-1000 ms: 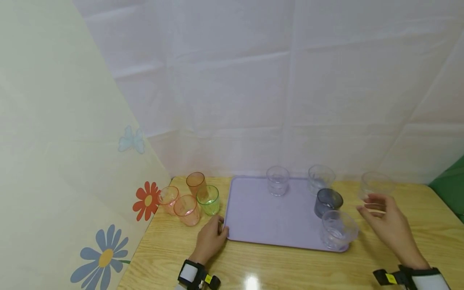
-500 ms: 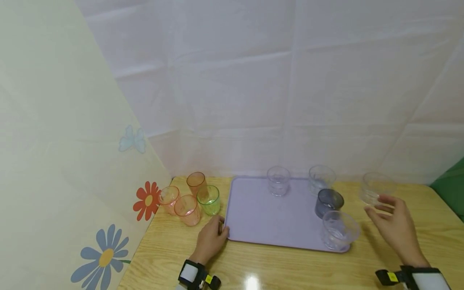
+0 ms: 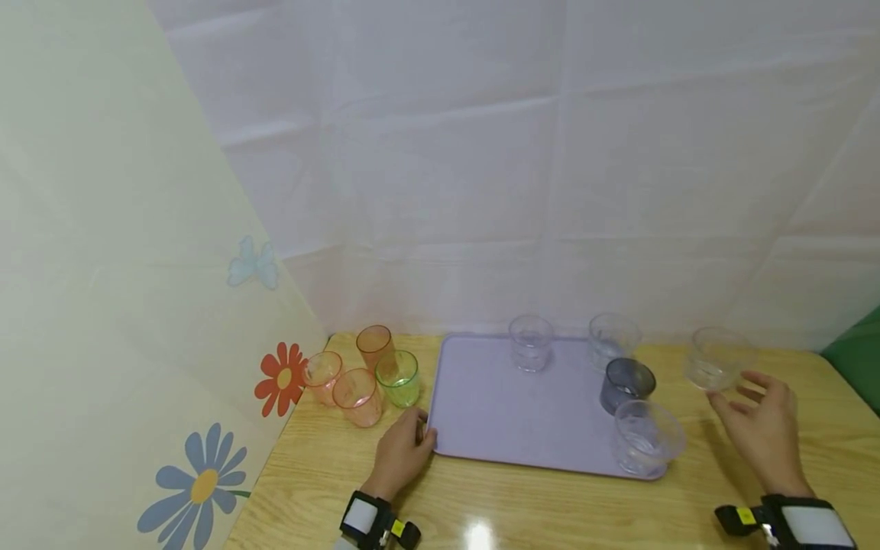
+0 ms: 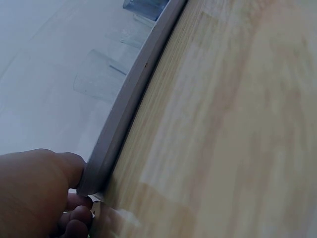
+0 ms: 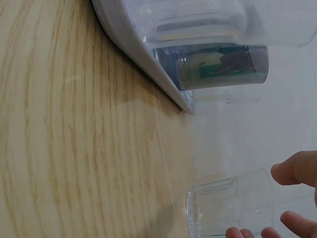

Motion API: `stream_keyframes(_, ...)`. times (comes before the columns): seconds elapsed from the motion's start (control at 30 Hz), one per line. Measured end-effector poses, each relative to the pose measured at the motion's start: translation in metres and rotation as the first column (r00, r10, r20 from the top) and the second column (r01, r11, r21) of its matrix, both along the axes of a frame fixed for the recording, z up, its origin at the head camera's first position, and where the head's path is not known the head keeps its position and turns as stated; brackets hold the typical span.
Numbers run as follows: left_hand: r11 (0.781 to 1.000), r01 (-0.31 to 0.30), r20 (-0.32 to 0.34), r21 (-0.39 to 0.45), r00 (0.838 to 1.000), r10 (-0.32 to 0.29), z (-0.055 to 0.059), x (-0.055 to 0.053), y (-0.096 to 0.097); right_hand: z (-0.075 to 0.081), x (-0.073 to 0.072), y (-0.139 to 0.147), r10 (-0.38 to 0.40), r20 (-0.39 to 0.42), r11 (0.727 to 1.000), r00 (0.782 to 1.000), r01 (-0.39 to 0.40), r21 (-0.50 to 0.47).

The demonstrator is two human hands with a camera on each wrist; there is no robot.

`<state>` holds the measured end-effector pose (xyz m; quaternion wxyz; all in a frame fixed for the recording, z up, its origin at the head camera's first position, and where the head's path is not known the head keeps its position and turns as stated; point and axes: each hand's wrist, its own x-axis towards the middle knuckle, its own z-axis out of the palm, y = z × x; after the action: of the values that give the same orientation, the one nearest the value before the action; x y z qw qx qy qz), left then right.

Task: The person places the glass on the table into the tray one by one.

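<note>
My left hand (image 3: 401, 452) is at the near left corner of a lilac tray (image 3: 502, 412); in the left wrist view the thumb lies over its rim (image 4: 126, 99), with fingers curled underneath. My right hand (image 3: 763, 431) is beside a clear glass (image 3: 711, 363) standing on the table right of the tray. Its thumb and fingers are spread apart, near the glass, and hold nothing. On the tray stand a clear glass (image 3: 529, 347) at the back, another clear glass (image 3: 608, 344) farther right, a dark grey glass (image 3: 626, 389) and a wide clear glass (image 3: 642, 443) at the near right corner.
Left of the tray is a cluster of coloured cups: a green cup (image 3: 401, 386), an orange-brown cup (image 3: 374, 344) and two pinkish-orange cups, one of them (image 3: 359, 405) in front. A white cloth (image 3: 440, 191) hangs behind the wooden table (image 3: 550, 504). Something green (image 3: 859, 351) shows at far right.
My right hand has shifted to the right, with its fingers going from in front of the clear glass to its near right side. The left hand, tray and cups look unmoved.
</note>
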<state>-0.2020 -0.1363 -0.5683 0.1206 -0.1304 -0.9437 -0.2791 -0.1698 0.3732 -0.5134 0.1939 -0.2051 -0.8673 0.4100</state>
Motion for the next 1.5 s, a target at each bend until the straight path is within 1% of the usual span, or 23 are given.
stream_keyframes(0.23, 1.0, 0.0, 0.011, 0.007, 1.0, 0.0, 0.001, 0.0, 0.001, -0.002, -0.006, 0.005, -0.015, 0.017, 1.0, 1.0, 0.016, -0.022)
stream_keyframes(0.43, 1.0, 0.004, 0.008, 0.014, 1.0, -0.004, 0.0, 0.0, 0.002, -0.01, -0.013, 0.011, -0.041, 0.047, 0.997, 0.998, 0.044, -0.059)
stream_keyframes(0.6, 1.0, 0.009, 0.001, 0.01, 1.0, -0.009, 0.0, -0.001, 0.002, -0.015, -0.02, 0.015, -0.044, 0.065, 0.99, 0.997, 0.052, -0.133)
stream_keyframes(0.73, 1.0, 0.01, 0.003, 0.006, 1.0, -0.01, 0.0, -0.001, 0.001, -0.018, -0.026, 0.016, -0.038, 0.046, 0.979, 0.998, 0.047, -0.197)
stream_keyframes(0.87, 1.0, 0.005, 0.0, 0.0, 1.0, -0.005, 0.0, -0.001, 0.001, -0.02, -0.031, 0.016, -0.032, 0.022, 0.972, 0.999, 0.036, -0.23)
stream_keyframes(1.1, 1.0, 0.001, 0.022, 0.006, 1.0, -0.001, 0.0, 0.0, 0.001, -0.022, -0.037, 0.017, -0.013, -0.017, 0.967, 1.0, 0.008, -0.256)
stream_keyframes(1.2, 1.0, 0.002, 0.022, 0.005, 1.0, -0.002, 0.0, 0.0, 0.0, -0.024, -0.039, 0.019, -0.003, -0.019, 0.966, 1.0, -0.002, -0.26)
stream_keyframes(1.5, 1.0, 0.001, 0.015, -0.005, 1.0, -0.001, 0.0, -0.001, 0.0, -0.029, -0.05, 0.019, -0.021, -0.029, 0.963, 0.999, 0.013, -0.27)
